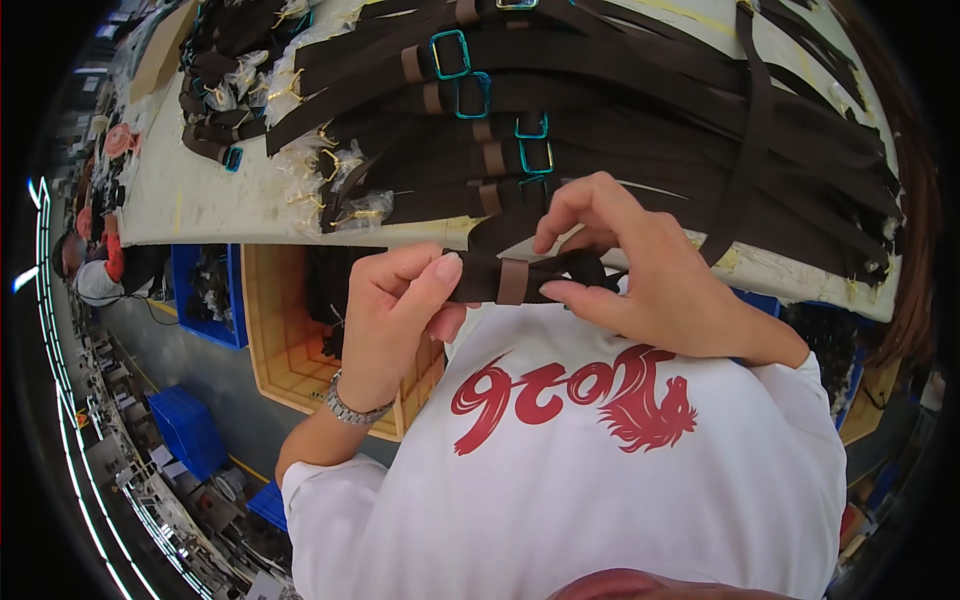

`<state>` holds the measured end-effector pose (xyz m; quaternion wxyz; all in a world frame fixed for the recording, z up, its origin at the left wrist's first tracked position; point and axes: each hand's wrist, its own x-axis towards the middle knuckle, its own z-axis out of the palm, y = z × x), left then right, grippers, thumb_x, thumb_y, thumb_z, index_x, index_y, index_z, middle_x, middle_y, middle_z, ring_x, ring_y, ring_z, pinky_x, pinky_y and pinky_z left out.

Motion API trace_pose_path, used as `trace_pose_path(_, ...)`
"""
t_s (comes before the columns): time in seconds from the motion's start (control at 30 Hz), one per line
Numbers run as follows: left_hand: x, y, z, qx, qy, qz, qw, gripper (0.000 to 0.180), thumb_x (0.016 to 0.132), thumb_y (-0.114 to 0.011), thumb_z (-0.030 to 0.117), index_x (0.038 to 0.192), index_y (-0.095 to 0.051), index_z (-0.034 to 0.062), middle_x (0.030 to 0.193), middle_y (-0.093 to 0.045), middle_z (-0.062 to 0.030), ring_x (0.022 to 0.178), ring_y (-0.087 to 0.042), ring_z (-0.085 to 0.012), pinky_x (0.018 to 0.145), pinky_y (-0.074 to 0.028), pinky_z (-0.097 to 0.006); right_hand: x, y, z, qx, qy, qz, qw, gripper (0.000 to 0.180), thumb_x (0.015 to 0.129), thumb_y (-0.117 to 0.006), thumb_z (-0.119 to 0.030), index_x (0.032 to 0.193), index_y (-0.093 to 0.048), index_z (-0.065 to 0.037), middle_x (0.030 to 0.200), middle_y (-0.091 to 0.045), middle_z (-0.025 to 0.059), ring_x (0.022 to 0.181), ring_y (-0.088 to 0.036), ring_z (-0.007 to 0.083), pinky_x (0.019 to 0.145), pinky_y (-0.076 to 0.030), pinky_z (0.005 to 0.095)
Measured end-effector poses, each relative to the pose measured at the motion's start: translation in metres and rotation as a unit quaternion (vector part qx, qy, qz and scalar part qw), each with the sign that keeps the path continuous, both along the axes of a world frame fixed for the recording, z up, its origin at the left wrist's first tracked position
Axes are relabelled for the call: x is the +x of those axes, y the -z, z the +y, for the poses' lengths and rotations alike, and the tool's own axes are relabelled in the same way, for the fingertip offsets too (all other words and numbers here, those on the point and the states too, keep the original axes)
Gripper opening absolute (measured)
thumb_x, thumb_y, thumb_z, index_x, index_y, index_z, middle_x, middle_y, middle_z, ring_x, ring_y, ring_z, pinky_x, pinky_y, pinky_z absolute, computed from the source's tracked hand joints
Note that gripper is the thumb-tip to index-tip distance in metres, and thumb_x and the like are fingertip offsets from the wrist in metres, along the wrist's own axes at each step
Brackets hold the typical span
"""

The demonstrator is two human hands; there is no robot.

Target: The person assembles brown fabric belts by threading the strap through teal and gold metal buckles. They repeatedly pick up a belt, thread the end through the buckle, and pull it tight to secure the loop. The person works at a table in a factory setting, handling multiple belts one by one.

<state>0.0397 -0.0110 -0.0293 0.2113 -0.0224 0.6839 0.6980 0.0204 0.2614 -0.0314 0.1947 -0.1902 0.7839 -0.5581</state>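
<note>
two hands (400, 310), one wristwatch (352, 408), four teal buckles (450, 54), two blue crates (187, 430)

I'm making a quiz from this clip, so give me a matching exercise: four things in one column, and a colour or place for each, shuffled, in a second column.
Things:
1. strap held between the left hand and the right hand
2. rectangular buckles on the straps piled on the table
3. crate under the table edge
4. wristwatch

Colour or place:
A. teal
B. on the left wrist
C. dark brown with a lighter brown loop
D. orange-tan

Pairs: 1-C, 2-A, 3-D, 4-B
</note>
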Motion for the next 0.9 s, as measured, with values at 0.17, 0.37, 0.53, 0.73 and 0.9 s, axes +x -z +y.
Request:
trace_pose_path(0.17, 0.027, 0.003, 0.003, 0.05, -0.062, -0.025, 0.996, 0.038, 0.111, -0.06, 0.023, 0.085, -0.067, -0.0041, 0.063, -0.057, -0.0032, 0.051, -0.046, -0.008, 0.049, -0.043, -0.028, 0.009, 0.006, 0.001, -0.006, -0.059, 0.146, 0.988, 0.019, 0.098, -0.078, -0.012, 0.1, -0.063, -0.001, 0.097, -0.066, 0.0135, 0.084, -0.065, 0.0363, 0.075, -0.053, 0.0424)
trace_pose_path(0.37, 0.004, -0.005, -0.01, -0.291, -0.011, 0.42, 0.86, 0.044, 0.114, -0.053, 0.031, 0.093, -0.072, -0.003, 0.092, -0.071, -0.011, 0.084, -0.07, -0.0247, 0.086, -0.055, -0.04, 0.017, 0.01, -0.005, -0.096, -0.112, 0.072, 0.986, 0.014, 0.1, -0.074, -0.008, 0.106, -0.064, 0.0, 0.097, -0.065, 0.0131, 0.087, -0.064, 0.037, 0.078, -0.052, 0.0435)
trace_pose_path(0.53, 0.022, 0.023, 0.007, -0.042, 0.063, 0.253, 0.964, 0.045, 0.11, -0.057, 0.021, 0.073, -0.06, -0.0045, 0.071, -0.066, -0.0132, 0.067, -0.062, -0.0268, 0.078, -0.056, -0.045, 0.02, 0.006, -0.002, -0.119, -0.124, 0.045, 0.984, 0.011, 0.099, -0.073, -0.003, 0.104, -0.063, -0.001, 0.111, -0.064, 0.0137, 0.097, -0.065, 0.0332, 0.086, -0.052, 0.0409)
trace_pose_path(0.73, 0.016, 0.026, -0.018, -0.135, 0.012, 0.296, 0.946, 0.035, 0.102, -0.063, 0.005, 0.069, -0.053, -0.0042, 0.064, -0.053, -0.007, 0.062, -0.054, -0.021, 0.06, -0.046, -0.035, 0.017, 0.008, 0.025, -0.196, -0.193, -0.013, 0.961, 0.01, 0.101, -0.071, 0.001, 0.098, -0.061, -0.001, 0.136, -0.052, 0.0155, 0.111, -0.063, 0.0282, 0.097, -0.05, 0.0395)
trace_pose_path(0.9, 0.028, 0.041, -0.034, -0.13, 0.024, 0.279, 0.951, 0.026, 0.09, -0.075, -0.001, 0.072, -0.056, -0.0059, 0.065, -0.055, -0.0089, 0.061, -0.058, -0.0226, 0.065, -0.049, -0.033, 0.017, 0.017, 0.026, -0.233, -0.253, -0.021, 0.939, 0.012, 0.103, -0.071, -0.004, 0.094, -0.062, -0.001, 0.136, -0.053, 0.0182, 0.107, -0.063, 0.0287, 0.097, -0.051, 0.0397)
